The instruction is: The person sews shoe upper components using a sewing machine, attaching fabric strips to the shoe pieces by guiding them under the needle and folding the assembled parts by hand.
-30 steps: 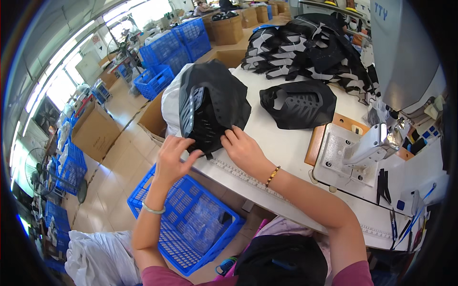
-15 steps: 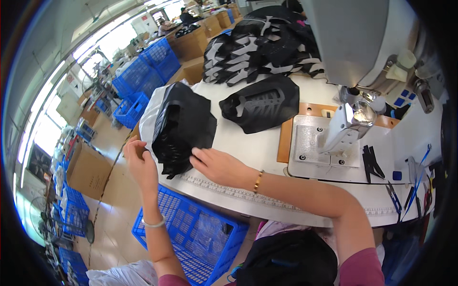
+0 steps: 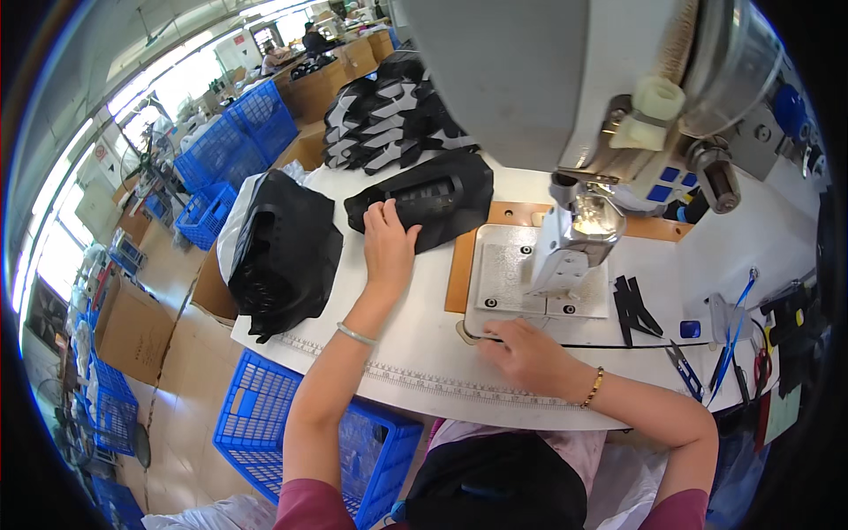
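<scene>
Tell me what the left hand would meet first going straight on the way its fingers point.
The left hand would first meet the black upper under its fingertips; beyond it, probably the pile of black and grey pieces, though depth is hard to judge.

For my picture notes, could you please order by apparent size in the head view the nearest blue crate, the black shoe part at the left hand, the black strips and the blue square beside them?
1. Blue crate, though partly hidden
2. Black shoe part
3. Black strips, taken together
4. Blue square
</scene>
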Demonstrator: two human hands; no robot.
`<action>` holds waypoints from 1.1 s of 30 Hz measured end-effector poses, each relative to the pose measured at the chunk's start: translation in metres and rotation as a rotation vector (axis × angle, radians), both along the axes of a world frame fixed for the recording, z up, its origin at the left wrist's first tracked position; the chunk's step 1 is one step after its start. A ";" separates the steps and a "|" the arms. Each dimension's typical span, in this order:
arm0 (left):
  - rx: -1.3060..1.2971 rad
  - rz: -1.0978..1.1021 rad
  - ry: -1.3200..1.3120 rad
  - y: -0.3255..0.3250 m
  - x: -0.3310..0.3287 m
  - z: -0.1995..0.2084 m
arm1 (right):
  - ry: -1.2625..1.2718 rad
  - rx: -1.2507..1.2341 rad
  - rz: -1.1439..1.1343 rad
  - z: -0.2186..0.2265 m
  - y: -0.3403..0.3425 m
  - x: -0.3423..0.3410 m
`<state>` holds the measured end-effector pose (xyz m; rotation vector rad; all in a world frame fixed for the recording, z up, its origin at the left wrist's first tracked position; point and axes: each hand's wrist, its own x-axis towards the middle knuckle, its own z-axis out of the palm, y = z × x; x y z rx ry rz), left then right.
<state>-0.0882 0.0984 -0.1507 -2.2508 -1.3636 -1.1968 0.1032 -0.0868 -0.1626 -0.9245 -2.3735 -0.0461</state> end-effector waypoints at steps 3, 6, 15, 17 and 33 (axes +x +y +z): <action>-0.104 0.018 0.086 -0.001 -0.001 0.006 | 0.037 -0.032 -0.069 -0.008 -0.005 0.017; -0.260 -0.060 0.041 0.006 -0.016 0.042 | 0.092 -0.076 -0.081 -0.008 -0.004 0.018; -0.833 -0.733 -1.163 -0.119 0.022 0.123 | 0.826 -0.616 0.003 0.033 -0.020 0.018; -0.977 -0.785 -1.336 -0.139 0.028 0.106 | 1.025 -0.716 0.105 0.043 -0.022 0.017; -0.682 -0.620 -0.794 -0.138 0.085 0.109 | 1.242 -1.142 0.085 0.096 -0.031 0.041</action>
